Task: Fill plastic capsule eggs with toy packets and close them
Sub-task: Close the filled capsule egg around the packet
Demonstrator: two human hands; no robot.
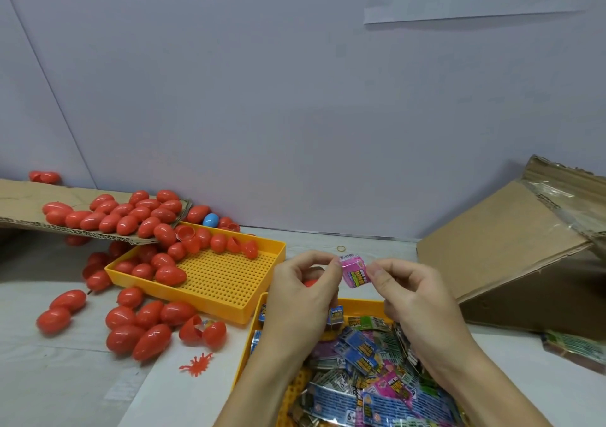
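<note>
1. Both hands are raised above the near yellow tray point(259, 321), which is full of toy packets point(364, 361). The left hand point(301, 292) and the right hand point(406, 295) hold one pink packet point(353, 272) between them, each pinching one side of it with thumb and forefinger.

2. The left hand also has something red point(310, 283) behind its curled fingers, probably an open capsule egg; most of it is hidden, so I cannot say how it is held.

3. The pink packet looks rolled or folded into a small block. I judge it very light, soft and crinkly, with a smooth film that can slip. It is best to hold it by the two side edges, as now, and keep it pressed so it does not spring open.

4. The eggs seem to be thin, stiff, glossy plastic: light, easy to roll. An open one is best cupped in the palm, with the rim free for the packet.

5. To the left of the left hand, closed red eggs point(141, 325) lie on the table, and more lie in the far yellow tray point(262, 262) and on a cardboard sheet point(19, 220). One open egg point(203, 330) lies near them.

6. To the right of the right hand stands a cardboard box point(498, 249).
</note>
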